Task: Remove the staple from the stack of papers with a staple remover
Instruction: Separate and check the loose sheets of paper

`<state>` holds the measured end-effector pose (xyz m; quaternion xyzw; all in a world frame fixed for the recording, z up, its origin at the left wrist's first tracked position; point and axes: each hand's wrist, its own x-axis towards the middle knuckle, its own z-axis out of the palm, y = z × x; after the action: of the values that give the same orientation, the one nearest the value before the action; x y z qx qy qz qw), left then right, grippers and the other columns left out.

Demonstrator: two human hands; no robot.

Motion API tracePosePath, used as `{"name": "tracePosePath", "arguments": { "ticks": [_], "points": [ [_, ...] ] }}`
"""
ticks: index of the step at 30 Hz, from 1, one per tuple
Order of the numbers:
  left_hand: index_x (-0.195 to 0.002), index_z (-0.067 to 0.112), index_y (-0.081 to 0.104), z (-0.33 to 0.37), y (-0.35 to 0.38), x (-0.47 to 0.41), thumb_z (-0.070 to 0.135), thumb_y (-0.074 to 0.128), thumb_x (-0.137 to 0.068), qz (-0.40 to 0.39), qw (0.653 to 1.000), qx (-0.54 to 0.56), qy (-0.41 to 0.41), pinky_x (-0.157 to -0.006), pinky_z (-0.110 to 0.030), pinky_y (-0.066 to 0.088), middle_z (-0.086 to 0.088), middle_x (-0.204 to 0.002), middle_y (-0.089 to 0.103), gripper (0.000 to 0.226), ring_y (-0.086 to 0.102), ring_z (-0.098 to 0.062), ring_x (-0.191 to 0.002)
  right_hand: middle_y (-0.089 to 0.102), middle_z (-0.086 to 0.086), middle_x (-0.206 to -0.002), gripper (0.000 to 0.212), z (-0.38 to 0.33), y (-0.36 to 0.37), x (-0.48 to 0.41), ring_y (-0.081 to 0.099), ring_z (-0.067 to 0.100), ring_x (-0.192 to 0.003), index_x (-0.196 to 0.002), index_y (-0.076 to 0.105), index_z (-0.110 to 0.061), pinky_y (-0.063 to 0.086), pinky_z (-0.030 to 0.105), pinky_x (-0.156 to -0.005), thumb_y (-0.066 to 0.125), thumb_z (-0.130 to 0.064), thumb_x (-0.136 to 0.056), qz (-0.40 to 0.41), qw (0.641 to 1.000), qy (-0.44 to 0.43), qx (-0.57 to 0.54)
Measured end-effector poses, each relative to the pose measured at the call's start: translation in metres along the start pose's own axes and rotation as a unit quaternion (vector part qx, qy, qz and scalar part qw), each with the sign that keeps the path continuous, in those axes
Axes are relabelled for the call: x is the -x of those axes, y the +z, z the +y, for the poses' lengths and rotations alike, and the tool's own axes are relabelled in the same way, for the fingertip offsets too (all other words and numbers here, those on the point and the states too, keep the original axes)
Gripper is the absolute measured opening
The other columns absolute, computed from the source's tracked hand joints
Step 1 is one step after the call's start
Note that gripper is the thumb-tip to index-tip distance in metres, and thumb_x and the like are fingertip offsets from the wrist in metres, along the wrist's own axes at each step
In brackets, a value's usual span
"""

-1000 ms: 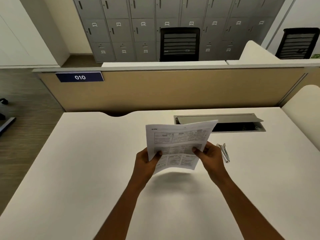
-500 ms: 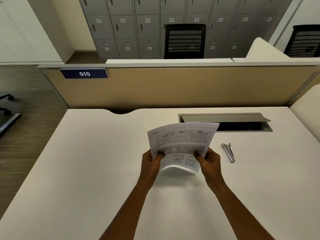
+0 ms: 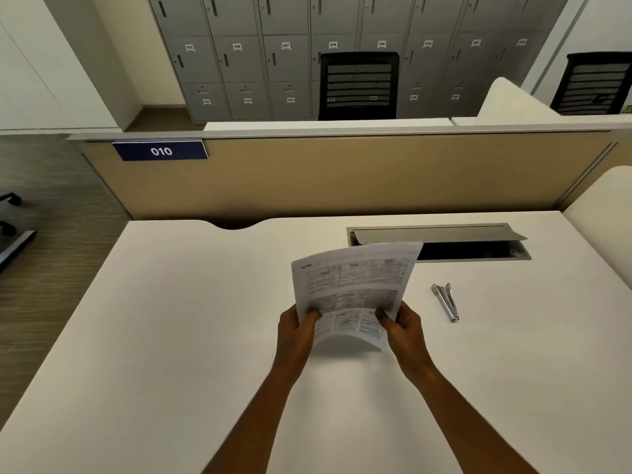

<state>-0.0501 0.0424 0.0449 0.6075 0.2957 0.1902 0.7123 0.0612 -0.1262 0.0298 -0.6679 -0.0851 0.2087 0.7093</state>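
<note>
Desk [image 3: 178, 336] before partition [image 3: 342, 179], lockers [image 3: 239, 63] beyond.

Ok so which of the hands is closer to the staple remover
Right. The right hand grips the papers just left of the staple remover; the left hand is across the sheet.

Both hands [image 3: 297, 331] [image 3: 405, 331] hold papers [image 3: 354, 289] above desk [image 3: 171, 336]; staple remover [image 3: 445, 301] right, staple indiscernible

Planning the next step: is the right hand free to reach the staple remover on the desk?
Probably not yet: the right hand is gripping the papers, as is the left hand. Once it lets go, bare desk lies between it and the staple remover.
</note>
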Motion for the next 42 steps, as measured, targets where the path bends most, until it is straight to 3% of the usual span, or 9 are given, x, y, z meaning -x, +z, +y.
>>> {"name": "tracePosePath", "arguments": {
  "ticks": [6, 13, 21, 30, 34, 36, 38, 40, 42],
  "points": [
    [-0.094, 0.042, 0.076, 0.004, -0.001, -0.002, 0.02, 0.055, -0.089, -0.003, 0.999, -0.035, 0.027, -0.075, -0.027, 0.062, 0.006, -0.098, 0.078, 0.032, 0.075, -0.013, -0.095, 0.07, -0.005, -0.124, 0.035, 0.002, -0.003, -0.003, 0.067, 0.008, -0.114, -0.132, 0.06, -0.019, 0.057, 0.016, -0.082, 0.056, -0.003, -0.1, -0.008, 1.0, -0.01, 0.02],
    [-0.101, 0.035, 0.076, -0.001, 0.001, 0.0, 0.018, 0.055, -0.088, 0.01, 0.999, -0.025, 0.024, -0.076, -0.028, 0.062, 0.004, -0.099, 0.078, 0.029, 0.075, -0.015, -0.096, 0.07, -0.004, -0.124, 0.036, 0.009, -0.002, 0.0, 0.067, 0.006, -0.114, -0.13, 0.059, -0.022, 0.056, 0.016, -0.082, 0.054, -0.002, -0.101, -0.009, 0.999, -0.007, 0.032],
    [-0.111, 0.019, 0.074, -0.013, -0.001, 0.0, 0.001, 0.054, -0.1, 0.033, 0.998, -0.05, -0.004, -0.088, -0.048, 0.063, -0.004, -0.103, 0.078, 0.029, 0.075, -0.022, -0.099, 0.072, -0.003, -0.122, 0.03, 0.017, -0.004, 0.001, 0.068, 0.011, -0.114, -0.128, 0.063, -0.019, 0.056, 0.027, -0.096, 0.059, -0.009, -0.1, -0.006, 0.995, -0.021, 0.094],
    [-0.112, 0.026, 0.072, 0.008, -0.013, -0.004, 0.005, 0.066, -0.096, 0.039, 0.997, -0.053, 0.04, -0.087, -0.038, 0.063, 0.004, -0.104, 0.079, 0.027, 0.075, -0.018, -0.1, 0.075, -0.007, -0.103, 0.016, -0.045, -0.011, -0.006, 0.073, 0.004, -0.092, -0.11, 0.069, -0.009, 0.06, 0.018, -0.073, 0.066, -0.017, -0.096, -0.018, 0.955, -0.167, 0.243],
    [-0.137, 0.029, 0.049, 0.027, -0.022, -0.008, 0.006, 0.078, -0.087, 0.096, 0.992, -0.045, 0.074, -0.094, -0.038, 0.061, 0.004, -0.122, 0.073, 0.062, 0.073, -0.014, -0.106, 0.073, -0.005, -0.097, 0.014, -0.085, -0.017, -0.008, 0.071, -0.001, -0.083, -0.109, 0.069, -0.011, 0.055, 0.009, -0.067, 0.066, -0.014, -0.096, -0.032, 0.918, -0.236, 0.318],
    [-0.15, 0.025, 0.034, 0.044, -0.027, -0.006, 0.012, 0.082, -0.085, 0.166, 0.978, -0.032, 0.124, -0.101, -0.048, 0.056, 0.001, -0.145, 0.056, 0.082, 0.063, -0.02, -0.121, 0.073, -0.002, -0.096, 0.013, -0.103, -0.021, -0.008, 0.07, 0.003, -0.081, -0.107, 0.07, -0.008, 0.056, 0.011, -0.067, 0.065, -0.011, -0.095, -0.043, 0.891, -0.263, 0.367],
    [-0.156, 0.016, 0.024, 0.065, -0.033, -0.002, 0.035, 0.081, -0.085, 0.242, 0.942, -0.091, 0.215, -0.108, -0.056, 0.047, -0.003, -0.158, 0.037, 0.093, 0.05, -0.026, -0.134, 0.073, 0.004, -0.094, 0.009, -0.119, -0.023, -0.009, 0.07, 0.016, -0.08, -0.102, 0.069, -0.006, 0.058, 0.02, -0.066, 0.064, -0.01, -0.096, -0.053, 0.857, -0.27, 0.435],
    [-0.156, 0.005, 0.022, 0.091, -0.035, 0.005, 0.052, 0.072, -0.087, 0.276, 0.881, -0.189, 0.336, -0.115, -0.056, 0.037, -0.011, -0.163, 0.028, 0.097, 0.038, -0.031, -0.144, 0.072, 0.006, -0.093, 0.007, -0.13, -0.022, -0.01, 0.068, 0.02, -0.08, -0.098, 0.069, -0.007, 0.049, 0.014, -0.064, 0.062, -0.01, -0.096, -0.068, 0.818, -0.272, 0.502],
    [-0.15, -0.002, 0.032, 0.12, -0.028, 0.013, 0.051, 0.071, -0.087, 0.244, 0.807, -0.272, 0.463, -0.121, -0.052, 0.028, -0.021, -0.16, 0.032, 0.091, 0.032, -0.035, -0.149, 0.071, 0.005, -0.096, 0.006, -0.137, -0.019, -0.008, 0.065, 0.019, -0.08, -0.098, 0.067, -0.011, 0.041, 0.01, -0.066, 0.063, -0.012, -0.095, -0.087, 0.781, -0.266, 0.558]
  ]
}}
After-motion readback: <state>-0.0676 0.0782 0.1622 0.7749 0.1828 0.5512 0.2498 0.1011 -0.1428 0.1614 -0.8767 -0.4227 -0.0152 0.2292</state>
